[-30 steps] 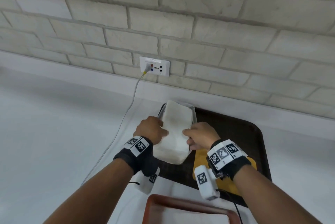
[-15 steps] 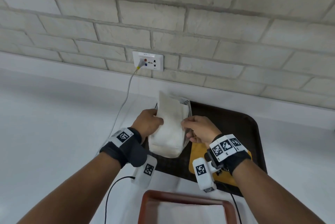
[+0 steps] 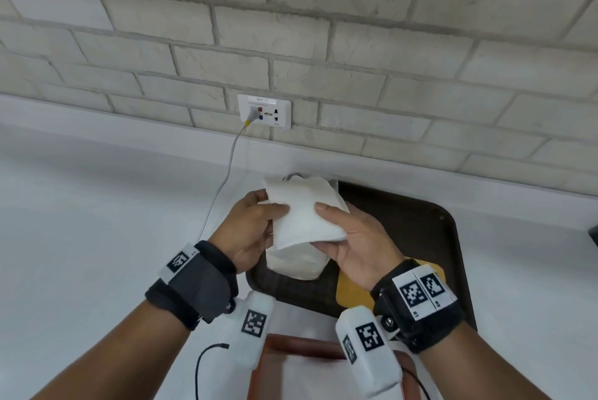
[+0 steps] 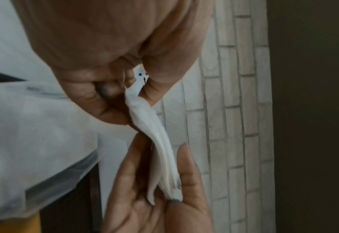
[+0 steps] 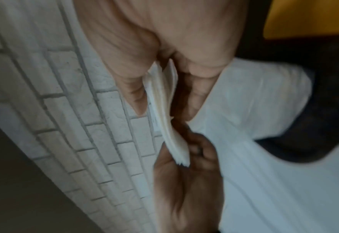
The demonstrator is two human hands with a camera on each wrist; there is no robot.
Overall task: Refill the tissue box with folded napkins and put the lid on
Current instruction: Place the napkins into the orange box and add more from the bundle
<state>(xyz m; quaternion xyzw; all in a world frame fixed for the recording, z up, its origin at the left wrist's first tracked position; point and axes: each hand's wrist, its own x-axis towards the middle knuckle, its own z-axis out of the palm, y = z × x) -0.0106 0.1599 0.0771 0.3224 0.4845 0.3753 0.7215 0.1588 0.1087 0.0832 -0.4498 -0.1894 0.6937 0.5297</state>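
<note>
A thin stack of folded white napkins [image 3: 302, 212] is held up between both hands, above a clear plastic pack of napkins [image 3: 296, 262] lying on the dark tray [image 3: 420, 221]. My left hand [image 3: 259, 221] pinches the stack's left edge, thumb on top. The right hand [image 3: 349, 231] pinches its right edge the same way. In the left wrist view the napkin stack [image 4: 160, 149] shows edge-on between thumbs and fingers; the right wrist view shows the stack [image 5: 164, 110] likewise. A yellow piece [image 3: 352, 289] lies on the tray under my right wrist. No tissue box is plainly visible.
The white counter [image 3: 97, 237] runs to a brick wall with a socket [image 3: 264, 111] and a grey cable [image 3: 223, 179] hanging down to the counter. A reddish-brown tray [image 3: 291, 348] lies at the near edge. A dark object [image 3: 593, 234] peeks in at the far right.
Both hands gripped the napkin pack a second ago; now they have lifted a thin stack of napkins out and hold it flat above the pack, palms turned more upward.
</note>
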